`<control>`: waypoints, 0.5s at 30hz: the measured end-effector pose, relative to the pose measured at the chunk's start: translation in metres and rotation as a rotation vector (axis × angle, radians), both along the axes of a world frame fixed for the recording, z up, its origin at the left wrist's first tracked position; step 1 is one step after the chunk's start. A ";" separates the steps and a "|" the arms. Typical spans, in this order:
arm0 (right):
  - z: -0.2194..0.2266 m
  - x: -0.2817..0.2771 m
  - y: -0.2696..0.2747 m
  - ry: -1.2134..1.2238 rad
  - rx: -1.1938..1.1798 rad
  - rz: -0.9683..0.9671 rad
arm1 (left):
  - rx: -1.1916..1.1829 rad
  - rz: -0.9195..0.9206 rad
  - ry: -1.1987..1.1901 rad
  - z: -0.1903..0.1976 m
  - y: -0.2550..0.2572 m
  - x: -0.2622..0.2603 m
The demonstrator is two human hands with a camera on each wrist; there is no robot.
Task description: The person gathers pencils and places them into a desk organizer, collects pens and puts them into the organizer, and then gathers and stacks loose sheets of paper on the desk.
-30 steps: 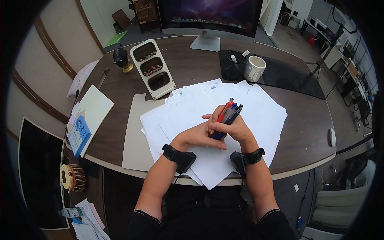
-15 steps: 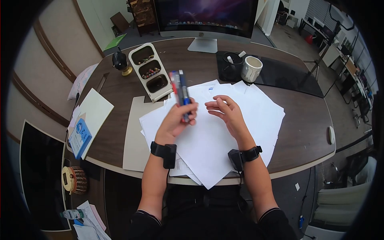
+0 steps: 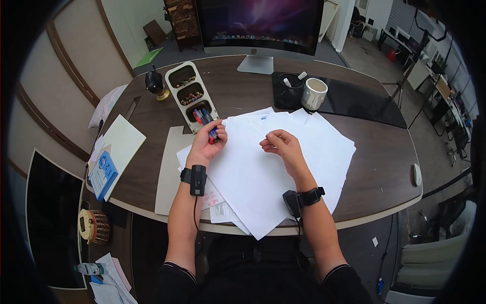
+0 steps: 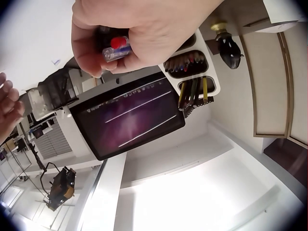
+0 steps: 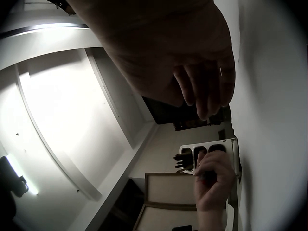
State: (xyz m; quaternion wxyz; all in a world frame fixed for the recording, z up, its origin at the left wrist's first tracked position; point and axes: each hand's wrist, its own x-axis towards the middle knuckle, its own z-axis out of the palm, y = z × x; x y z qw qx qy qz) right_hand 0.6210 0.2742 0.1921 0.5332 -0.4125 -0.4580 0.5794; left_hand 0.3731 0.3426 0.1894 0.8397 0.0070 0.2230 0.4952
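My left hand [image 3: 209,138] grips a bundle of red and blue pens [image 3: 204,120], their tips at the nearest compartment of a white three-compartment organizer [image 3: 193,92]. In the left wrist view the fingers [image 4: 144,33] curl round the pens [image 4: 114,47], and the organizer [image 4: 195,65] shows beyond them. My right hand [image 3: 279,143] hovers over the spread of white paper sheets [image 3: 268,167] with loosely curled fingers, holding nothing. The right wrist view shows that hand's fingers [image 5: 204,91] relaxed, with the left hand [image 5: 211,180] by the organizer [image 5: 202,155].
A computer monitor [image 3: 260,23] stands at the desk's far edge. A white mug [image 3: 314,92] and black cup [image 3: 287,86] sit on a dark mat [image 3: 354,99]. A dark figurine [image 3: 154,81] is left of the organizer. A notebook [image 3: 119,147] lies at left, a mouse [image 3: 416,175] at right.
My left hand took the pens from both hands' grip, carried them left and forward, and lowered them to the organizer's near compartment. My right hand let go and stayed over the papers.
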 end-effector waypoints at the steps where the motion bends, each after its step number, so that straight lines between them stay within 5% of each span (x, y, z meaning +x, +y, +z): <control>1: 0.000 0.000 0.000 0.001 -0.006 -0.002 | -0.009 0.002 0.001 -0.002 0.006 -0.003; 6: 0.000 0.000 -0.002 -0.022 -0.023 0.008 | 0.011 -0.089 -0.031 -0.004 0.030 -0.022; 13: -0.003 -0.001 -0.002 -0.080 -0.053 0.029 | -0.104 0.186 -0.022 0.009 0.044 -0.027; 15: -0.003 -0.001 -0.003 -0.103 -0.060 0.030 | 0.030 0.245 -0.011 0.004 0.039 -0.027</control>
